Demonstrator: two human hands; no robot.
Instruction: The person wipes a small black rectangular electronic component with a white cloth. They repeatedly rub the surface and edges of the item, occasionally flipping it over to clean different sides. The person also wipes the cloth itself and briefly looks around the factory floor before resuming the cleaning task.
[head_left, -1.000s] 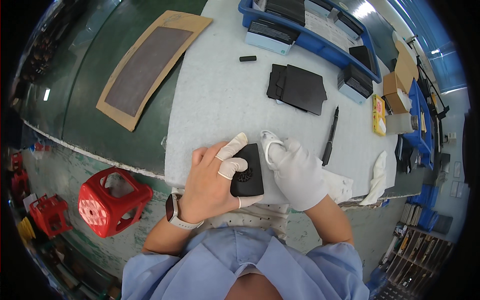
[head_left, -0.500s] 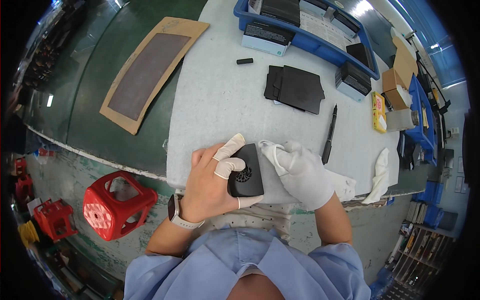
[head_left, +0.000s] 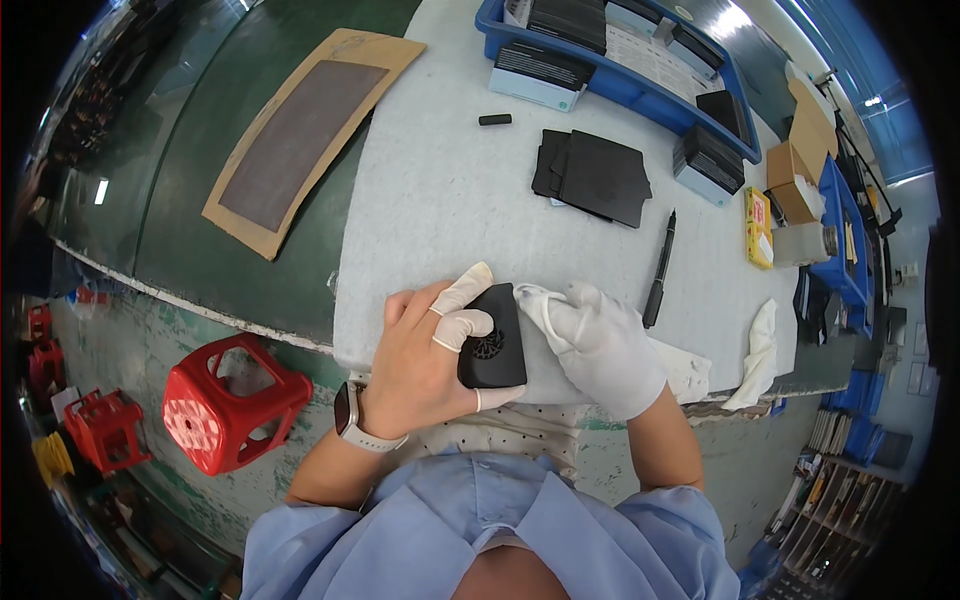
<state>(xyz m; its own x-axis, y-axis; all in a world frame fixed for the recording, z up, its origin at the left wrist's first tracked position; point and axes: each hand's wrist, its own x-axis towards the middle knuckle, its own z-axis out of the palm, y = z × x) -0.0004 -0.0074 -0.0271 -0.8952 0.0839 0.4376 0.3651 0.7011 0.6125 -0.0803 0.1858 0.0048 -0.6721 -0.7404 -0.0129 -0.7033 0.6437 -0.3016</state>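
My left hand [head_left: 420, 350], with white finger cots on the thumb and two fingers, grips a small black box [head_left: 505, 350] with a round patterned mark on its upper face. Against the box's upper right edge, my right hand [head_left: 610, 350] in a white glove pinches a folded white cloth [head_left: 540, 303] that has a faint dark smudge. Beyond the hands lies a loose stack of flat black square pieces [head_left: 605, 178]. A black pen [head_left: 661, 270] rests to the right of them, and its small black cap [head_left: 495, 120] lies farther off.
At the far edge stands a blue tray [head_left: 625, 80] of boxes, with black and light-blue boxes [head_left: 540, 75] beside it. A yellow packet [head_left: 758, 228] and a jar [head_left: 800, 244] are on the right. A brown-edged board [head_left: 300, 150] lies left; a red stool [head_left: 230, 400] stands below.
My hands stay nearly in place, with the box turned very slightly. The cloth's fold at its edge has shifted a little, and the whole view has drifted slightly.
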